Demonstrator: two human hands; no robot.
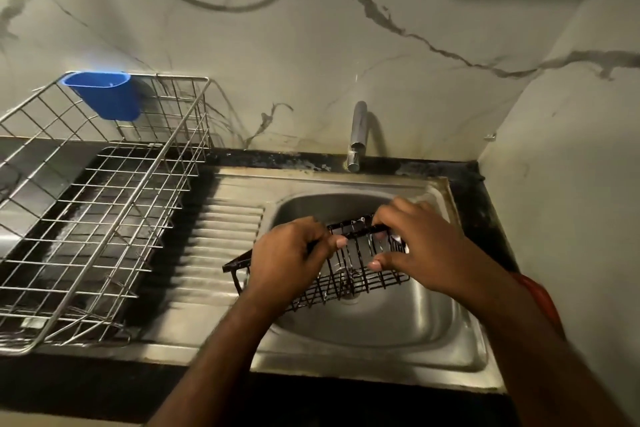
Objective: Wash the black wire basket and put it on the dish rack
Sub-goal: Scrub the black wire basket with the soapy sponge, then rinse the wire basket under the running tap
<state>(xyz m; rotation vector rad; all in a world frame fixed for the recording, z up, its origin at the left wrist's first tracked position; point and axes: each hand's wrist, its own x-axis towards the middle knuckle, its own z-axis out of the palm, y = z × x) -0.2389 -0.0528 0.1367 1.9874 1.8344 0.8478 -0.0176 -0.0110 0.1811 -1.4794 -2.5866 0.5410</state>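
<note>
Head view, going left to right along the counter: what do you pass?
Dish rack with blue cup → ribbed drainboard → left hand → black wire basket → right hand → sink rim.

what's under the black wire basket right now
The steel sink bowl lies under the black wire basket, its drain partly visible through the wires. The left hand covers the rest.

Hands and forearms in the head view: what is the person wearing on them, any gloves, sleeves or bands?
No gloves: the left hand and right hand are both bare, with short, unpainted nails. Both forearms are bare as far as the frame shows, with no sleeves in view. The right wrist carries a red band, seen at its outer edge. No watch or ring is visible on either hand.
</note>
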